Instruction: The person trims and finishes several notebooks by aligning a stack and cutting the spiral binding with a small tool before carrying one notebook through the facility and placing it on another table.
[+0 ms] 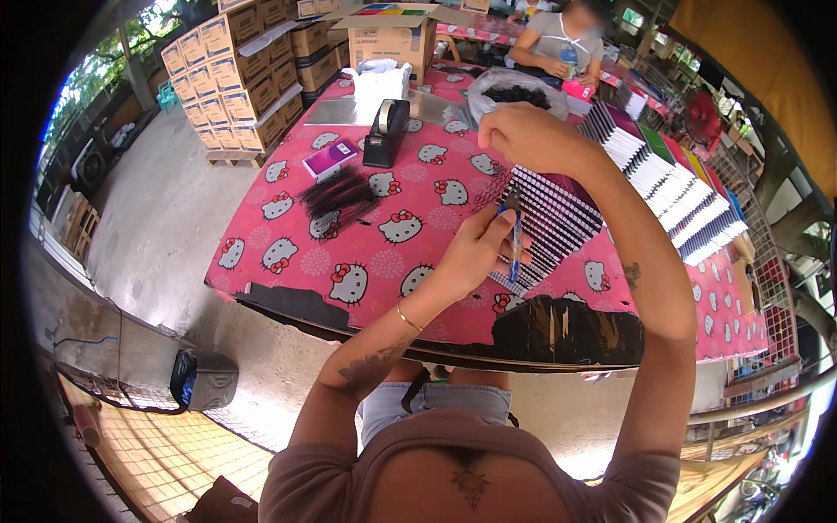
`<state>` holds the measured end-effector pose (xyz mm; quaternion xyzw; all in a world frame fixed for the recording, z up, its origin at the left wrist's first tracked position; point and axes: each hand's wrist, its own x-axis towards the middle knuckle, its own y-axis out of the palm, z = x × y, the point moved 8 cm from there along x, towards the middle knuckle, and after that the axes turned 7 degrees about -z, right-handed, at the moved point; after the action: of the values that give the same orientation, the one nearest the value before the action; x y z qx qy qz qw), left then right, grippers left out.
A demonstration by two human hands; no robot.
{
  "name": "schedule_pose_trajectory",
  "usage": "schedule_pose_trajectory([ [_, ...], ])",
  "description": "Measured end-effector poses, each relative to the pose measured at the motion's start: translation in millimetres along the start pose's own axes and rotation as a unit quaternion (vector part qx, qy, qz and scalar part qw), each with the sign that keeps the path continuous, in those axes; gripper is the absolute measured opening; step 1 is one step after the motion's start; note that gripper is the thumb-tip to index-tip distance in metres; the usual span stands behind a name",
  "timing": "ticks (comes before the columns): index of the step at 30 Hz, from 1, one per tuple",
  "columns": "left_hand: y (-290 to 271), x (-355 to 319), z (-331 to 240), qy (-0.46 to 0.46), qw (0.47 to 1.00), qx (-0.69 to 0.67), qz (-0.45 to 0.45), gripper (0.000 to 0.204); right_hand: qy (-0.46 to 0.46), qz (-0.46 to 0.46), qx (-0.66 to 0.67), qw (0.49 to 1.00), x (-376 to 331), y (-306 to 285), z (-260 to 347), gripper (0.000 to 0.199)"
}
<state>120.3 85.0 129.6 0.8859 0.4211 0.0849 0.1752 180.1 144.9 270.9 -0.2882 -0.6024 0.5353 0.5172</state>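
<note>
My left hand is closed around blue-handled pliers, whose jaws point away from me over a fanned stack of notebooks with black-bound edges. Raised above the far end of that stack is my right hand, its fingers curled; whether they hold anything is hidden. Just beyond it sits a clear plastic bag holding black coils. A loose pile of black spiral coils lies on the table to the left, beside a purple-and-white box.
A black tape dispenser and a white plastic bag stand on the pink patterned table. Tall notebook stacks rise at the right. An open carton is at the back, stacked boxes behind left. Another person sits across.
</note>
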Motion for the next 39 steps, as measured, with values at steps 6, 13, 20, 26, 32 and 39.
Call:
schedule_pose_trajectory([
  [6, -7.3, 8.2, 1.9, -0.005, 1.000, -0.008, -0.009, 0.037, 0.013, 0.118, -0.133, 0.984, 1.8, 19.1, 4.0, 0.023],
  [13, -2.2, 12.3, 0.3, 0.019, 1.000, 0.016, 0.013, 0.036, 0.023, 0.140, -0.153, 0.978, -3.9, 18.2, -4.3, 0.032],
  [20, -7.3, 3.3, 13.7, -0.005, 1.000, 0.021, 0.002, 0.037, 0.072, 0.104, -0.101, 0.987, -2.8, 8.9, 1.1, 0.035],
  [26, -12.2, 14.5, 9.3, -0.020, 1.000, -0.006, 0.001, 0.038, 0.032, 0.185, -0.206, 0.960, -1.6, 22.7, 3.2, 0.033],
  [32, -12.6, 14.5, 5.1, 0.002, 0.999, 0.028, 0.018, 0.036, -0.003, 0.159, -0.204, 0.966, -0.9, 25.7, 3.6, 0.030],
  [39, -12.7, 6.7, 19.8, -0.024, 1.000, 0.013, 0.008, 0.037, 0.026, 0.157, -0.115, 0.981, 0.2, 31.8, -13.5, 0.030],
])
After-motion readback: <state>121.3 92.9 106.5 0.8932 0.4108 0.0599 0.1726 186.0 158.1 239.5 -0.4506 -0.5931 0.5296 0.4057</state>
